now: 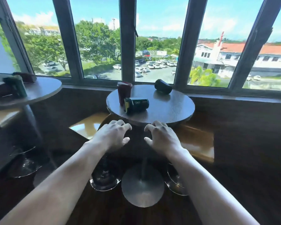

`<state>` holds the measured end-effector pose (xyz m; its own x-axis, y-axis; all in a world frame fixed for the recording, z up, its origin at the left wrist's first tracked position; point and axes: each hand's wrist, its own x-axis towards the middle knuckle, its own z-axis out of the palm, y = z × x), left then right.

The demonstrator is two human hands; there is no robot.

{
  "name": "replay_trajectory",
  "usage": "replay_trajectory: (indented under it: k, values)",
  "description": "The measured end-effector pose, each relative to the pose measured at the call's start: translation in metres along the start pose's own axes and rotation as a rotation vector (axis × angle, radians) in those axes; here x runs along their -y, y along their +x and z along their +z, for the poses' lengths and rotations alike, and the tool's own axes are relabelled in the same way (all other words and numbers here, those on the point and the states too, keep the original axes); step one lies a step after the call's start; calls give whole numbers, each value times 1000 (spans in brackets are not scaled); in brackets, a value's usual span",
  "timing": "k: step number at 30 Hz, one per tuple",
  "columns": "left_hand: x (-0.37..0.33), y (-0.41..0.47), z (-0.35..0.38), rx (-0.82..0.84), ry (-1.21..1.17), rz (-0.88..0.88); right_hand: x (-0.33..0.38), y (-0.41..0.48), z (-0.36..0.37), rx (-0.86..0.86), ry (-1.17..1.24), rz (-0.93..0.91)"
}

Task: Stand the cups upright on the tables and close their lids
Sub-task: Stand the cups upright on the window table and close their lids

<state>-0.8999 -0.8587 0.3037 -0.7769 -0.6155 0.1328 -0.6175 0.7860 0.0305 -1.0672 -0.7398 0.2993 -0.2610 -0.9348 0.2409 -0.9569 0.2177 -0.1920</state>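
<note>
Window-side round surface [169,109] carries a red cup [124,92] upright at its far left, a dark green cup [136,104] on its side touching it, a black cup [162,86] tipped at the back, while left hand [113,135] and right hand [162,137] hover empty, fingers loosely spread, near its front edge.

Round worktop [169,109]: near edge and right half bare, open to approach from the front; dark green cup [136,103] lies on its side left of centre, touching or just beside the upright maroon cup [124,92] behind it; black cup [162,86] lies at the far rim near the window frame [127,46]; clear gap between green and black cups.
</note>
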Motion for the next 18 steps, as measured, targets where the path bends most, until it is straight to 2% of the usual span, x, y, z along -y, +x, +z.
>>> replay_trajectory:
  k: [7,13,18]
  values:
    - [33,95,20,-32,-95,-86,-41,106,24,-10,45,-61]
    - [52,159,27,-128,-219,-208,-69,188,38,-57,113,-152]
    - [74,183,45,-169,-456,-318,-86,231,57,-45,132,-223]
